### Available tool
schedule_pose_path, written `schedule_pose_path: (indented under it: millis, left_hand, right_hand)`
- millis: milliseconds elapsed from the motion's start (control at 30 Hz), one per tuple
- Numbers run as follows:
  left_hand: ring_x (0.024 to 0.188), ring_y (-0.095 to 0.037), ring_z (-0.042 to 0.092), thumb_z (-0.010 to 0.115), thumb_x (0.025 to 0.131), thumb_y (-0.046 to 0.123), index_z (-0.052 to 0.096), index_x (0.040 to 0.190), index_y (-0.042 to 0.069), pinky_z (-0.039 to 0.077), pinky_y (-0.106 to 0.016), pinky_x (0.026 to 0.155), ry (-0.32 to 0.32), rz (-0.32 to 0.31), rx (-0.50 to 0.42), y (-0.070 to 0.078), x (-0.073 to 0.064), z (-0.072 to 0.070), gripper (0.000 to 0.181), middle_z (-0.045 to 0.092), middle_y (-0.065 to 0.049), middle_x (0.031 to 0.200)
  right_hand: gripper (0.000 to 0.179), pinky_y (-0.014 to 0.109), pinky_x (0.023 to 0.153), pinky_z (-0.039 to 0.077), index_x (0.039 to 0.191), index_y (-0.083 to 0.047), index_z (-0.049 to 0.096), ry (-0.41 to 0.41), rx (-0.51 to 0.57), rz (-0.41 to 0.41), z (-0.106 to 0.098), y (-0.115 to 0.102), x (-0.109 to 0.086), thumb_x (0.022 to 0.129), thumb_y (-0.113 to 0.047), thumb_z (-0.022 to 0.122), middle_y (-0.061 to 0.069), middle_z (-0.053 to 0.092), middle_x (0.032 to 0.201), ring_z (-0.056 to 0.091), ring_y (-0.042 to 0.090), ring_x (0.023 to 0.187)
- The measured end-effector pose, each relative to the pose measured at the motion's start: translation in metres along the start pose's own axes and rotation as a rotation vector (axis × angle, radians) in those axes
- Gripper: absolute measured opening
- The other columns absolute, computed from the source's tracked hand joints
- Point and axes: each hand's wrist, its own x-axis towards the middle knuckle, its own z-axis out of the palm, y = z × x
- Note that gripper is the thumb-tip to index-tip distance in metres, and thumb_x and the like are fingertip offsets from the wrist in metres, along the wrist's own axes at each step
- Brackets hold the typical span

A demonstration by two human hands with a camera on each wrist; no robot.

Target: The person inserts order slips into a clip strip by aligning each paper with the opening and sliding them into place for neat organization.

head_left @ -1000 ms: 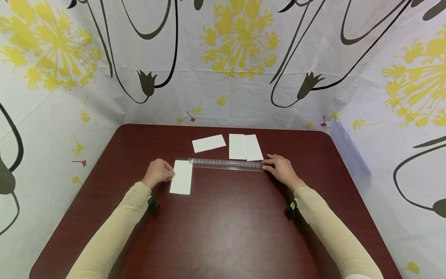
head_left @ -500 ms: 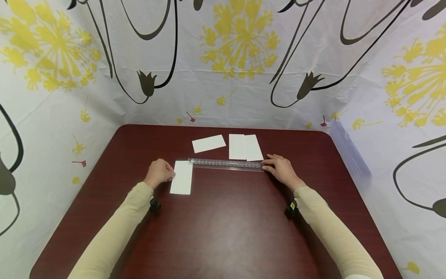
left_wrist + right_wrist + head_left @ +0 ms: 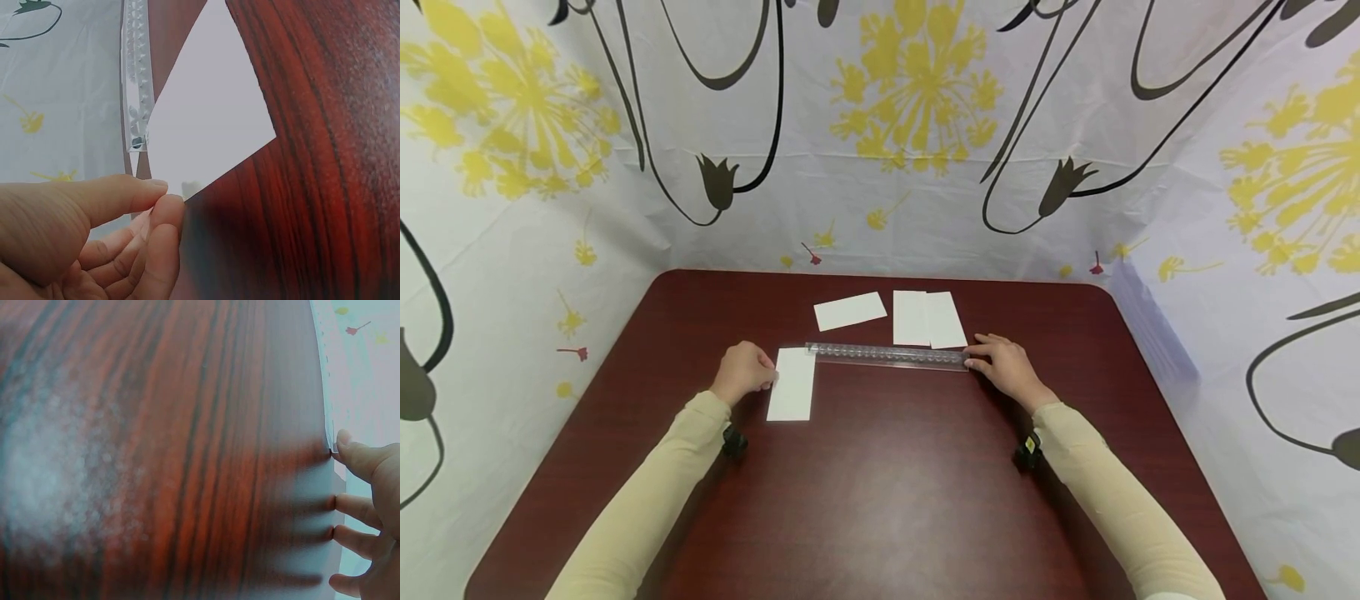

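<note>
A white card lies lengthwise toward me on the table, and my left hand pinches its left edge between thumb and index finger. The left wrist view shows the card running out from those fingertips. A clear plastic ruler stretches sideways, its left end over the card's upper right corner. My right hand holds the ruler's right end with thumb and index finger, the other fingers spread beyond it. In the right wrist view the right hand's index finger is mostly hidden behind the thumb.
Behind the ruler, a slanted white card lies to the left. Two more white cards, a left one and a right one, lie side by side. The dark red table has a patterned cloth hanging around it.
My left hand has shifted very slightly to the right with the card. The right hand and the ruler have stayed in place.
</note>
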Motion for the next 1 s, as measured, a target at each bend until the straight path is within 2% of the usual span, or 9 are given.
schedule_pose_path:
  millis: [167, 333, 533, 667, 800, 867, 1000]
  left_hand:
    - [0.055, -0.014, 0.058, 0.071, 0.082, 0.012, 0.072, 0.078, 0.004, 0.044, -0.023, 0.053, 0.017, 0.08, 0.004, 0.001, 0.001, 0.001, 0.009, 0.066, -0.005, 0.061]
    - [0.066, -0.015, 0.064, 0.073, 0.086, 0.014, 0.073, 0.087, 0.004, 0.049, -0.026, 0.058, 0.018, 0.207, 0.013, 0.003, 0.002, 0.004, 0.01, 0.072, -0.008, 0.076]
    - [0.092, -0.023, 0.067, 0.075, 0.088, 0.019, 0.076, 0.102, 0.01, 0.057, -0.039, 0.079, -0.033, 0.368, 0.083, 0.006, 0.0, 0.008, 0.017, 0.075, -0.007, 0.098]
    - [0.11, -0.027, 0.066, 0.075, 0.087, 0.02, 0.075, 0.111, 0.01, 0.054, -0.046, 0.095, -0.083, 0.501, 0.148, 0.003, -0.001, 0.012, 0.026, 0.074, -0.007, 0.114]
    - [0.12, -0.028, 0.062, 0.077, 0.086, 0.022, 0.073, 0.118, 0.01, 0.05, -0.047, 0.103, -0.105, 0.626, 0.22, -0.003, -0.001, 0.017, 0.035, 0.07, -0.007, 0.126]
    - [0.122, -0.028, 0.061, 0.078, 0.085, 0.024, 0.072, 0.12, 0.01, 0.05, -0.047, 0.104, -0.111, 0.657, 0.236, -0.005, -0.001, 0.019, 0.038, 0.069, -0.007, 0.129]
    - [0.124, -0.029, 0.061, 0.079, 0.083, 0.026, 0.072, 0.12, 0.011, 0.05, -0.047, 0.105, -0.126, 0.679, 0.245, -0.006, -0.002, 0.021, 0.04, 0.068, -0.007, 0.131]
  right_hand:
    - [0.036, 0.066, 0.114, 0.032, 0.127, -0.011, 0.068, -0.007, -0.003, -0.003, 0.001, 0.0, -0.001, 0.095, -0.028, 0.065, 0.022, 0.049, 0.148, 0.04, 0.044, 0.141]
    - [0.036, 0.066, 0.114, 0.032, 0.127, -0.011, 0.068, -0.006, -0.007, -0.008, 0.001, 0.001, 0.0, 0.095, -0.028, 0.065, 0.022, 0.049, 0.148, 0.041, 0.044, 0.141]
    - [0.036, 0.065, 0.114, 0.033, 0.126, -0.011, 0.069, -0.003, -0.007, -0.014, 0.001, 0.002, 0.001, 0.095, -0.029, 0.065, 0.022, 0.05, 0.148, 0.041, 0.044, 0.141]
    - [0.036, 0.066, 0.113, 0.033, 0.127, -0.011, 0.068, -0.004, -0.004, -0.016, 0.001, 0.002, 0.001, 0.095, -0.029, 0.065, 0.022, 0.05, 0.148, 0.041, 0.044, 0.141]
    - [0.036, 0.066, 0.113, 0.033, 0.126, -0.011, 0.069, -0.001, 0.001, -0.015, 0.002, 0.002, 0.001, 0.095, -0.028, 0.066, 0.023, 0.05, 0.148, 0.041, 0.044, 0.141]
    - [0.036, 0.066, 0.114, 0.033, 0.126, -0.011, 0.069, -0.001, 0.0, -0.015, 0.002, 0.003, 0.001, 0.095, -0.028, 0.065, 0.022, 0.05, 0.148, 0.041, 0.044, 0.141]
    - [0.036, 0.066, 0.113, 0.033, 0.126, -0.011, 0.069, 0.007, -0.003, -0.021, 0.003, 0.004, 0.001, 0.095, -0.028, 0.066, 0.023, 0.05, 0.148, 0.041, 0.044, 0.141]
